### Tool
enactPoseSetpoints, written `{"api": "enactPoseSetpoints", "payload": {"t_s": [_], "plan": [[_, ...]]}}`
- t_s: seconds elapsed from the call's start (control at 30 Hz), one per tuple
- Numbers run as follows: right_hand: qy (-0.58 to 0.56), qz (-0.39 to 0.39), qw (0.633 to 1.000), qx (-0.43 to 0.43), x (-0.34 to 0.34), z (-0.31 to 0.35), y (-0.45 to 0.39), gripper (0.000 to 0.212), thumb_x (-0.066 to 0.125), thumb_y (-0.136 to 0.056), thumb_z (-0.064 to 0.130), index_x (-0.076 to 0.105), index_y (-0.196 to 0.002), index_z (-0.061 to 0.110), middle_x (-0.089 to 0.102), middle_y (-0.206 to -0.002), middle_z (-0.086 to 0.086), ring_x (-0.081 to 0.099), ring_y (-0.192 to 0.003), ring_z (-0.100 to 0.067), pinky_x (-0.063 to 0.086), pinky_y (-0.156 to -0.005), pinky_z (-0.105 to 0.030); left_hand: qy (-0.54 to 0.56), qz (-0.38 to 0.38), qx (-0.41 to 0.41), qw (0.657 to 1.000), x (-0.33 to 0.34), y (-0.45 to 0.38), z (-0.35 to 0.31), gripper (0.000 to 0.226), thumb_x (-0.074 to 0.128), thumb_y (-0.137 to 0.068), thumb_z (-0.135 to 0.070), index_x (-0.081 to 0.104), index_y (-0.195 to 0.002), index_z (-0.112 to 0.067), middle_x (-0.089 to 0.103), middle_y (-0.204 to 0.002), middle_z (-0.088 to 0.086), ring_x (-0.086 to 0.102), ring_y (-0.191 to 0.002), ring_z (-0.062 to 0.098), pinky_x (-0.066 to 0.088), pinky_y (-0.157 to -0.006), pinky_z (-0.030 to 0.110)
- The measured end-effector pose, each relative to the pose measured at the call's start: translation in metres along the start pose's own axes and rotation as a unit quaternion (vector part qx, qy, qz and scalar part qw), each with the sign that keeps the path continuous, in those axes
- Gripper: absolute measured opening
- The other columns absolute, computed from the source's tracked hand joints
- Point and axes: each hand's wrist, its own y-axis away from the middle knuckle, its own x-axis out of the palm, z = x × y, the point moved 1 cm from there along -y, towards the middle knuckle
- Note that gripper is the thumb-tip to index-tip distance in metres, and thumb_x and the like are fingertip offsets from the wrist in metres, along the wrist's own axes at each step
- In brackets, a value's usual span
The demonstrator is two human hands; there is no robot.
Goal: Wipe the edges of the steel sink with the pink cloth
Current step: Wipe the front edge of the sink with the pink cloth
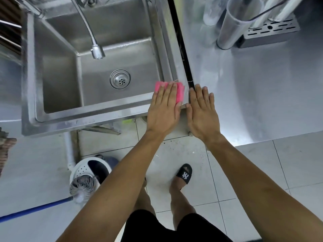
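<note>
The steel sink [87, 117] fills the upper left, with a drain in its basin and a flexible faucet hanging over it. A folded pink cloth [180, 93] lies on the sink's front right corner. My left hand [164, 109] lies flat on the cloth, fingers straight and together, pressing it onto the rim. Most of the cloth is hidden under the hand. My right hand [202, 112] rests flat on the steel counter edge just right of the sink, fingers extended, holding nothing.
A steel counter [262, 93] stretches right, separated from the sink by a dark gap. On it stand a clear tall container [234, 27] and a drip tray [272, 30]. Below on the tiled floor are a mop bucket [89, 170] and a blue-handled mop [35, 209].
</note>
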Motion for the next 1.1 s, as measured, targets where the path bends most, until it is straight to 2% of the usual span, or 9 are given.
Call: {"api": "enactPoseSetpoints", "payload": {"t_s": [0.17, 0.3, 0.47, 0.6, 0.77, 0.87, 0.9, 1.03, 1.1], "plan": [[0.045, 0.008, 0.992, -0.115, 0.012, 0.025, -0.022, 0.062, 0.017, -0.111, 0.038, 0.018, -0.164, 0.006, 0.011, -0.173, -0.014, 0.004, -0.161, -0.030, -0.003, -0.132, -0.042, -0.019, 0.026, -0.073, 0.997, -0.011, 0.024, 0.050, 0.060, 0.023, -0.111, -0.039, 0.029, -0.162, -0.007, 0.031, -0.167, 0.011, 0.023, -0.157, 0.029, 0.011, -0.129, 0.043], [0.084, 0.022, 0.985, -0.146, 0.022, 0.025, -0.028, 0.063, 0.017, -0.112, 0.041, 0.019, -0.164, 0.007, 0.014, -0.173, -0.012, 0.008, -0.161, -0.029, 0.008, -0.132, -0.047, -0.035, 0.029, -0.119, 0.992, -0.013, 0.016, 0.057, 0.063, 0.018, -0.108, -0.039, 0.029, -0.162, -0.009, 0.032, -0.167, 0.011, 0.020, -0.158, 0.032, 0.009, -0.130, 0.047], [0.103, -0.009, 0.983, -0.151, 0.027, 0.024, -0.027, 0.061, 0.021, -0.112, 0.038, 0.021, -0.164, 0.006, 0.017, -0.172, -0.014, 0.011, -0.161, -0.030, 0.008, -0.132, -0.046, -0.050, 0.041, -0.046, 0.997, -0.009, 0.011, 0.037, 0.061, 0.019, -0.109, -0.038, 0.027, -0.163, -0.011, 0.031, -0.168, 0.010, 0.021, -0.158, 0.030, 0.012, -0.130, 0.050], [0.109, -0.021, 0.985, -0.132, 0.026, 0.030, -0.023, 0.062, 0.021, -0.112, 0.036, 0.017, -0.164, 0.003, 0.012, -0.173, -0.015, 0.007, -0.161, -0.031, 0.003, -0.132, -0.046, -0.046, 0.031, 0.023, 0.998, -0.021, 0.031, 0.073, 0.058, 0.026, -0.110, -0.036, 0.034, -0.160, -0.006, 0.037, -0.164, 0.014, 0.029, -0.155, 0.031, 0.011, -0.130, 0.044], [0.074, 0.002, 0.985, -0.157, 0.027, 0.058, -0.027, 0.060, 0.020, -0.111, 0.033, 0.021, -0.163, 0.003, 0.015, -0.172, -0.015, 0.009, -0.161, -0.030, 0.003, -0.132, -0.043, -0.058, -0.004, -0.101, 0.993, -0.025, 0.037, 0.088, 0.058, 0.026, -0.108, -0.035, 0.041, -0.157, -0.007, 0.044, -0.161, 0.013, 0.035, -0.152, 0.033, 0.023, -0.127, 0.049], [0.042, 0.002, 0.989, -0.142, 0.036, 0.071, -0.032, 0.060, 0.019, -0.111, 0.034, 0.032, -0.160, 0.003, 0.029, -0.168, -0.016, 0.020, -0.159, -0.030, 0.006, -0.132, -0.042, -0.040, -0.014, -0.184, 0.982, -0.016, 0.026, 0.062, 0.059, 0.025, -0.106, -0.036, 0.042, -0.157, -0.011, 0.043, -0.162, 0.009, 0.031, -0.154, 0.032, 0.018, -0.128, 0.049], [0.039, -0.007, 0.990, -0.133, 0.040, 0.072, -0.032, 0.059, 0.021, -0.111, 0.034, 0.035, -0.159, 0.004, 0.032, -0.167, -0.015, 0.023, -0.158, -0.030, 0.008, -0.132, -0.042, -0.032, -0.007, -0.171, 0.985, -0.015, 0.027, 0.060, 0.059, 0.025, -0.107, -0.036, 0.041, -0.158, -0.011, 0.042, -0.162, 0.009, 0.030, -0.155, 0.031, 0.018, -0.128, 0.049], [0.049, -0.023, 0.991, -0.125, 0.045, 0.072, -0.031, 0.056, 0.025, -0.111, 0.033, 0.036, -0.159, 0.007, 0.035, -0.166, -0.012, 0.025, -0.157, -0.031, 0.014, -0.131, -0.045, -0.058, 0.050, 0.000, 0.997, -0.031, 0.055, 0.121, 0.059, 0.021, -0.110, -0.037, 0.036, -0.159, -0.008, 0.038, -0.163, 0.014, 0.031, -0.154, 0.034, 0.020, -0.128, 0.050], [0.056, -0.020, 0.990, -0.129, 0.044, 0.072, -0.032, 0.056, 0.025, -0.111, 0.033, 0.035, -0.160, 0.007, 0.034, -0.167, -0.013, 0.025, -0.158, -0.031, 0.013, -0.131, -0.045, -0.077, 0.064, -0.025, 0.995, -0.047, 0.076, 0.172, 0.062, 0.014, -0.110, -0.040, 0.033, -0.160, -0.009, 0.036, -0.164, 0.015, 0.029, -0.155, 0.033, 0.019, -0.129, 0.049]]}}
